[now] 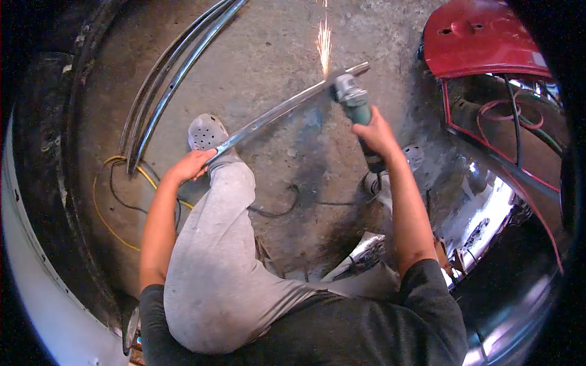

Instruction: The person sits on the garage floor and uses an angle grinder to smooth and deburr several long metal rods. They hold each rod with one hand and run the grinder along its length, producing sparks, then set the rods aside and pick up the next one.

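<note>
You hold one metal strip [278,113] and one angle grinder [360,113]; at least two curved strips [173,85] lie beyond your left hand [194,166]. Its fingers are clamped on the metal strip's near end; those of your right hand [377,133] wrap the grinder body. From the left fingers, the long axis points forward and rightward, ending beyond the right fingers.

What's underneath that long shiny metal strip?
Below the metal strip, concrete floor shows and, near the left hand holding it, the gray shoe and trouser leg. Whatever the strip directly covers can't be seen.
</note>
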`<state>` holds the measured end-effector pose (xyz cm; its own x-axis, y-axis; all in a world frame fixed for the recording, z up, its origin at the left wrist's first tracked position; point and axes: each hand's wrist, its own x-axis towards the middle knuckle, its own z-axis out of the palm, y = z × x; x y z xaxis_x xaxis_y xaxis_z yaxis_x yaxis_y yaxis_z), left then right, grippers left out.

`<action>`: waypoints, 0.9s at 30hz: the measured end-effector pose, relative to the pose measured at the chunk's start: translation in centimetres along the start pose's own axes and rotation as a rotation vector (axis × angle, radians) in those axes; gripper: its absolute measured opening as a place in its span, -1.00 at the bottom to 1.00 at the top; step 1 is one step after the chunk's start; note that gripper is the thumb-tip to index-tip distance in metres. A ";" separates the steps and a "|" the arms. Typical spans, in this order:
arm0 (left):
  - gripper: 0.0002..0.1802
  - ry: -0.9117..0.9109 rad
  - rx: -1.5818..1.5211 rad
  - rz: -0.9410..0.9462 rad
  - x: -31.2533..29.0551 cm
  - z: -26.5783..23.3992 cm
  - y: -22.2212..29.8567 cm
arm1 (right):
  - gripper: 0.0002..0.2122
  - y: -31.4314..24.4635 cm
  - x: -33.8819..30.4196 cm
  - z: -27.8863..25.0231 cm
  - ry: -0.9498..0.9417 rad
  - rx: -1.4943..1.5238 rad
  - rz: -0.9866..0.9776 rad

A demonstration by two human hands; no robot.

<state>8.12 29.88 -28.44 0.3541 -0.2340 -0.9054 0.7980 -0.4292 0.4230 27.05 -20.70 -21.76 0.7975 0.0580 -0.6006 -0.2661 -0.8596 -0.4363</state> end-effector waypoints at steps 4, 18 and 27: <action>-0.30 0.020 0.001 0.002 0.1 0.1 -0.1 | -0.35 3.8 5.0 -4.1 0.036 0.070 0.040; -0.30 0.022 0.074 -0.030 -0.6 -0.2 0.5 | -0.29 -5.6 -4.4 0.5 -0.182 -0.126 0.010; -0.24 0.080 0.128 0.050 0.2 0.3 -0.4 | -0.35 -9.8 -8.2 5.3 -0.261 -0.077 -0.128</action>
<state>7.74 29.72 -28.76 0.4340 -0.1896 -0.8807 0.7113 -0.5278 0.4642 20.23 -10.04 -16.14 0.6534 0.2886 -0.6998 -0.1224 -0.8720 -0.4739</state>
